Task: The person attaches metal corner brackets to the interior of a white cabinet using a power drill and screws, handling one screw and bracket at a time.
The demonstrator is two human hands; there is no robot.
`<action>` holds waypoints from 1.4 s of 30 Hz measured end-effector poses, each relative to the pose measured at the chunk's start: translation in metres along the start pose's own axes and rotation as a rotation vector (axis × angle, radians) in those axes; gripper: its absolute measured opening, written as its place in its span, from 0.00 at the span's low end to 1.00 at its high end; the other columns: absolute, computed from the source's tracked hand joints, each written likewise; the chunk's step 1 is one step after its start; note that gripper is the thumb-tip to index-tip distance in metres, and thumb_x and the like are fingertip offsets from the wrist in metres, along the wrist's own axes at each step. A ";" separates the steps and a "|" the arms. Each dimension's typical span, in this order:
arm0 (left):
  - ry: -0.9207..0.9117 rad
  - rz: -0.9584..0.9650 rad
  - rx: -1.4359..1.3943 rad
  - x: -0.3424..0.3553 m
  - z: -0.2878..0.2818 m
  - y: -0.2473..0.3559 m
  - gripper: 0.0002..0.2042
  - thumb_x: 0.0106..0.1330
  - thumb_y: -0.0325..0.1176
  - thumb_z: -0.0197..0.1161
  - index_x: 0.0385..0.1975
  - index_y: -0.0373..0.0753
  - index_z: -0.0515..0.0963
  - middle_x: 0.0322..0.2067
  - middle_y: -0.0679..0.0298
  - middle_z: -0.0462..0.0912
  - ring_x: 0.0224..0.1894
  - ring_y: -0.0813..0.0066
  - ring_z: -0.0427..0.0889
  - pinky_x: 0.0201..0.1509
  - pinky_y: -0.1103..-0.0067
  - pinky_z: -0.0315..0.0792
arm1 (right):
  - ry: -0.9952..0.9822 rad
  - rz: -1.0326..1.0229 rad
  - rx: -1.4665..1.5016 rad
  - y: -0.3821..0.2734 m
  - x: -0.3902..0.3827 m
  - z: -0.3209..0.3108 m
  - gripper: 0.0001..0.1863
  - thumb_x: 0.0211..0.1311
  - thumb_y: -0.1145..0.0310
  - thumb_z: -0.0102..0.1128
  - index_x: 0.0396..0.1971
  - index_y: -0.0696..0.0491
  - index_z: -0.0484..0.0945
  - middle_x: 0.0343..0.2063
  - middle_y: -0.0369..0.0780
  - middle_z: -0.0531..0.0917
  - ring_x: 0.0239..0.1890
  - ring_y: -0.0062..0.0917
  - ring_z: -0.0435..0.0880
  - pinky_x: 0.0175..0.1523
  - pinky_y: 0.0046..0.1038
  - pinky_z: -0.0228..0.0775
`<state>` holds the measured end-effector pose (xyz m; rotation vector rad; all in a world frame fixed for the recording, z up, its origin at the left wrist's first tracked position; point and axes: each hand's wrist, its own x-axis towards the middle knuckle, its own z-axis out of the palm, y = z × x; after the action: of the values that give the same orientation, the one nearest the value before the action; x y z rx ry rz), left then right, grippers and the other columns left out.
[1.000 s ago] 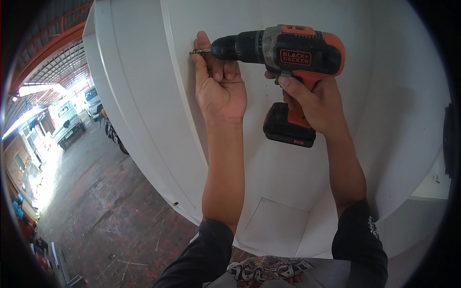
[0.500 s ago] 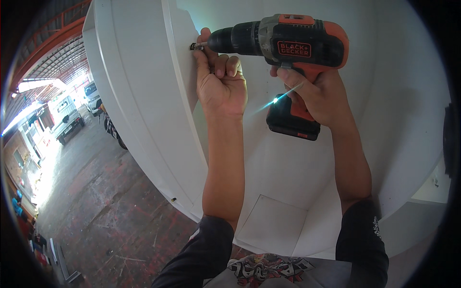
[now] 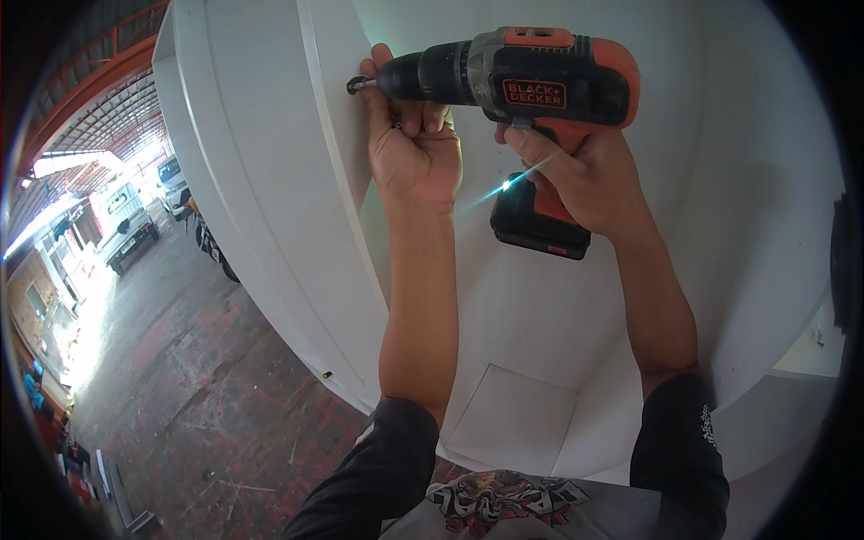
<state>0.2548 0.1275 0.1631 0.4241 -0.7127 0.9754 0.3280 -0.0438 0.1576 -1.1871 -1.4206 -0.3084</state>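
Note:
My right hand (image 3: 601,184) is closed around the handle of an orange and black cordless drill (image 3: 558,81), thumb near its trigger, with a bright light showing below the thumb. The drill lies horizontal, nose to the left, its bit meeting a small metal fitting (image 3: 355,85) on the inner face of a white panel (image 3: 333,180). My left hand (image 3: 409,157) is closed at that fitting, palm toward me, fingertips curled beneath and behind the chuck; part of the fingers is hidden by the drill.
A white cabinet interior (image 3: 540,333) surrounds both arms, with a squarish panel (image 3: 508,418) low down. At the left lie a stained concrete floor (image 3: 198,378) under a metal roof, a parked truck (image 3: 130,234), a motorcycle (image 3: 216,252) and loose metal strips (image 3: 121,490).
The drill and both hands have risen slightly, the drill's nose shifting left toward the panel. The drill's light has come on, and my left fingers have curled more under the chuck.

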 end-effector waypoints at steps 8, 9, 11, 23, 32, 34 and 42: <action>-0.019 0.031 -0.123 -0.001 0.003 -0.006 0.15 0.79 0.35 0.51 0.60 0.44 0.77 0.22 0.75 0.67 0.22 0.82 0.55 0.29 0.86 0.63 | -0.046 0.043 0.148 -0.005 0.002 0.002 0.17 0.61 0.64 0.69 0.47 0.56 0.81 0.25 0.32 0.82 0.23 0.16 0.76 0.32 0.24 0.71; 0.001 0.002 -0.077 -0.002 0.004 -0.006 0.14 0.78 0.38 0.51 0.58 0.48 0.78 0.39 0.79 0.75 0.21 0.84 0.56 0.29 0.87 0.65 | -0.046 0.042 0.144 -0.005 0.001 0.002 0.17 0.61 0.64 0.69 0.47 0.56 0.81 0.25 0.32 0.82 0.23 0.16 0.76 0.32 0.24 0.71; 0.020 -0.028 -0.029 -0.002 0.003 -0.004 0.13 0.78 0.42 0.52 0.55 0.51 0.78 0.56 0.83 0.82 0.21 0.86 0.58 0.29 0.88 0.66 | -0.033 -0.010 0.139 -0.002 -0.003 0.003 0.18 0.63 0.62 0.69 0.49 0.56 0.80 0.28 0.33 0.84 0.24 0.16 0.76 0.32 0.23 0.73; 0.002 0.009 -0.099 -0.004 0.009 -0.002 0.14 0.78 0.34 0.50 0.57 0.47 0.79 0.42 0.79 0.86 0.21 0.83 0.55 0.28 0.86 0.63 | -0.087 0.065 0.111 -0.006 -0.001 -0.001 0.18 0.66 0.56 0.67 0.43 0.57 0.82 0.22 0.31 0.80 0.21 0.14 0.74 0.28 0.21 0.68; -0.200 -0.019 -0.298 0.018 -0.007 -0.017 0.13 0.79 0.40 0.51 0.58 0.59 0.78 0.58 0.92 0.79 0.21 0.86 0.59 0.29 0.89 0.67 | -0.075 0.062 0.163 -0.004 0.001 0.000 0.17 0.67 0.55 0.67 0.39 0.55 0.82 0.17 0.30 0.76 0.18 0.13 0.73 0.25 0.20 0.66; -0.411 -0.050 -0.394 0.030 -0.017 -0.020 0.14 0.79 0.41 0.50 0.58 0.62 0.78 0.56 0.94 0.80 0.21 0.88 0.60 0.30 0.90 0.69 | -0.080 0.090 0.167 -0.009 0.002 0.000 0.17 0.66 0.55 0.68 0.39 0.55 0.82 0.17 0.30 0.76 0.19 0.13 0.73 0.25 0.20 0.67; -0.417 -0.004 -0.431 0.026 -0.007 -0.028 0.14 0.79 0.42 0.49 0.58 0.64 0.78 0.51 0.97 0.82 0.21 0.90 0.62 0.31 0.89 0.72 | -0.069 0.142 0.132 -0.006 0.001 -0.001 0.16 0.63 0.59 0.71 0.41 0.55 0.81 0.18 0.31 0.77 0.20 0.14 0.74 0.27 0.20 0.69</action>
<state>0.2907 0.1333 0.1761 0.2480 -1.2686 0.7060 0.3243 -0.0465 0.1608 -1.1923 -1.3862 -0.0748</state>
